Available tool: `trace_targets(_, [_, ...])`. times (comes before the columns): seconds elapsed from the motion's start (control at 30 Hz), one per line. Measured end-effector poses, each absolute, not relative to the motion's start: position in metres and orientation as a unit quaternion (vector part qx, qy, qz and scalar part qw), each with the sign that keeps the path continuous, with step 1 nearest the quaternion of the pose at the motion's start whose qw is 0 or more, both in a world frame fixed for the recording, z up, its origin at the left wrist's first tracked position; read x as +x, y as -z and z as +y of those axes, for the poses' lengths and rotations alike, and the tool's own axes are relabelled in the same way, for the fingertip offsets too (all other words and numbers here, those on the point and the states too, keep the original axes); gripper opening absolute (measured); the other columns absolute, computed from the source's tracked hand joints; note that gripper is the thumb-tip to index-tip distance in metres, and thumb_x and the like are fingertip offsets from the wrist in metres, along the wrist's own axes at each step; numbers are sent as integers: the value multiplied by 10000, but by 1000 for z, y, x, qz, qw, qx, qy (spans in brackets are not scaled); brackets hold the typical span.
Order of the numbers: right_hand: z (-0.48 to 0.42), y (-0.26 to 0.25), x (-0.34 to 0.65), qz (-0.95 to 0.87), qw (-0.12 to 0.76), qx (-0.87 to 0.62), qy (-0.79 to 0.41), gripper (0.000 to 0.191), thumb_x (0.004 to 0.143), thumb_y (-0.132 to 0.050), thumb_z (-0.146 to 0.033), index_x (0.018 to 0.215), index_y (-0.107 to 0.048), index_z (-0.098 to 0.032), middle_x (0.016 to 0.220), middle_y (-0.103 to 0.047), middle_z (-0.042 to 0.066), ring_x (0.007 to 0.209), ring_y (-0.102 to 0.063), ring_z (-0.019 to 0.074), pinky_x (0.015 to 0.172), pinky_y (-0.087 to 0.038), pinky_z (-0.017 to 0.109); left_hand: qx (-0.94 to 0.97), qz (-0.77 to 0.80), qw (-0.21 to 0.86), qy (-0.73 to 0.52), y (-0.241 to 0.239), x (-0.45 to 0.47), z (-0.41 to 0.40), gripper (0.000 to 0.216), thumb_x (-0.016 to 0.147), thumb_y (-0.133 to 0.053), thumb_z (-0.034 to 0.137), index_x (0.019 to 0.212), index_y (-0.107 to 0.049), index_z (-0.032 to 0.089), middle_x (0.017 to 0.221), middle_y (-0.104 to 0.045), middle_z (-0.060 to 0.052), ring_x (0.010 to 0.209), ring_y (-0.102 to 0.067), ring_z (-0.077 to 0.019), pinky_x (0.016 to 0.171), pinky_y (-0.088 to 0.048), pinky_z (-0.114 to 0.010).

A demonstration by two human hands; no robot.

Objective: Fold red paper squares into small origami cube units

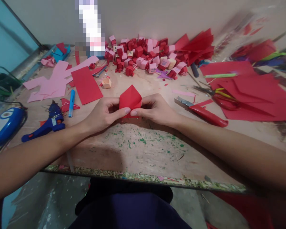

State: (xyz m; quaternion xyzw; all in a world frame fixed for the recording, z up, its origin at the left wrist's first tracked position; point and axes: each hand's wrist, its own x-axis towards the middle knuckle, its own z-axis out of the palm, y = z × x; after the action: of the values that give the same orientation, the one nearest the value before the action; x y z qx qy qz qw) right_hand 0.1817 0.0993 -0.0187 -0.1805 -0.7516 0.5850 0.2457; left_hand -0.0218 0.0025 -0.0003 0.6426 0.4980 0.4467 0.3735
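A folded piece of red paper (130,97) stands up between my two hands at the middle of the wooden board (138,149). My left hand (105,113) pinches its left side, thumb pressed along the lower edge. My right hand (154,109) grips the right side with curled fingers. Both thumbs meet under the fold.
A heap of small red and pink paper cubes (143,57) lies at the back by the wall. Red paper sheets (250,92), scissors (216,95) and a red utility knife (202,113) are on the right. Left: a blue glue gun (47,122), a blue marker (71,102), a red sheet (85,84), pink paper (54,82).
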Motion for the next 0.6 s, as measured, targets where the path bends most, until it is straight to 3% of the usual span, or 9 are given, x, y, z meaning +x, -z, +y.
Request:
trace_targets(0.17, [98, 17, 182, -750, 245, -186, -586, 328, 783, -913, -435, 790, -805, -125, 726, -705, 10, 652, -553, 122, 630, -432, 262, 648, 509, 357, -440, 1, -21, 1, 276, 879, -746, 400, 765, -750, 149, 636, -677, -13, 558, -595, -129, 491, -443, -216])
trace_targets(0.4, [96, 18, 182, -761, 239, -178, -577, 325, 776, -918, -423, 891, -839, -130, 817, -782, 46, 703, -620, 152, 676, -478, 282, 654, 516, 348, -430, 3, -20, 2, 195, 880, -717, 302, 794, -765, 134, 657, -714, -27, 556, -623, -129, 496, -481, -207])
trace_targets(0.6, [96, 19, 184, -770, 222, -180, -570, 313, 766, -930, -392, 903, -833, -128, 798, -759, 30, 692, -593, 142, 658, -462, 275, 665, 521, 310, -437, 4, -20, 4, 135, 831, -727, 256, 750, -767, 155, 618, -685, 4, 548, -591, -118, 469, -447, -190])
